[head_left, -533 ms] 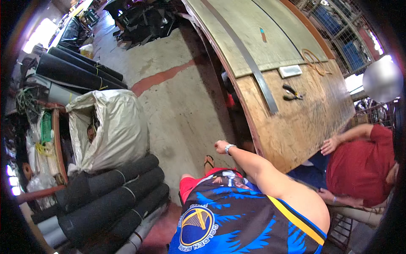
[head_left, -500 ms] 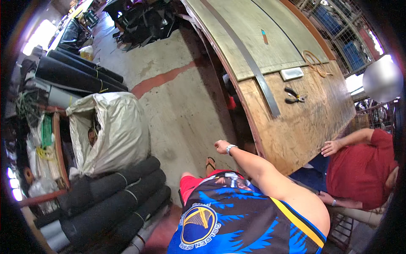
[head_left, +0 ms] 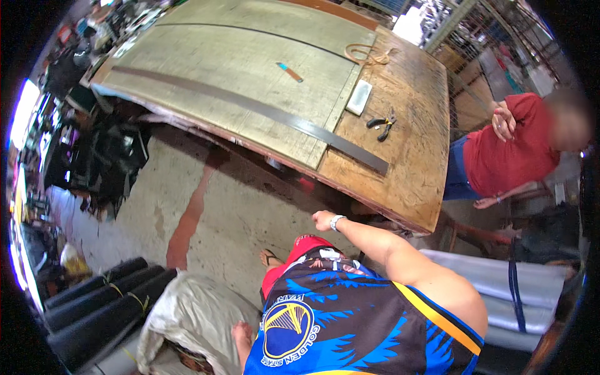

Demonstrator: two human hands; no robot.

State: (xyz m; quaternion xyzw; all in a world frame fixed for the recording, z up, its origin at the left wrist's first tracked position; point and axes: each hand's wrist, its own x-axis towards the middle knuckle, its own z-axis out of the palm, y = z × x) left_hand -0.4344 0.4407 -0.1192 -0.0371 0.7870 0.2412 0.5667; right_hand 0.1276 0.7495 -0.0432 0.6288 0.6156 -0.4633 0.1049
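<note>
My right hand (head_left: 323,220), with a metal watch (head_left: 336,222) on the wrist, hangs in the air in front of my body. Its fingers are curled in, and nothing shows in them. Nearest to it is the front edge of the large work table (head_left: 409,197), which it does not touch. Low on my left side, my left hand (head_left: 242,330) shows only in part beside a whitish sack (head_left: 200,306); its fingers cannot be made out. On the table lie a long metal straightedge (head_left: 300,125), black-handled pliers (head_left: 382,127), a pale block (head_left: 359,97) and a cutter knife (head_left: 289,72).
A person in a red shirt (head_left: 509,150) stands at the table's right end, one hand raised. Black rolls (head_left: 100,306) lie at lower left, and silvery rolls (head_left: 487,290) at lower right. Dark scraps (head_left: 94,156) are heaped at left. A tan cord (head_left: 369,55) lies on the table.
My view has turned to the right, so the table and sack have shifted left in it. The person in red is now more upright with a hand lifted. My right hand stays curled.
</note>
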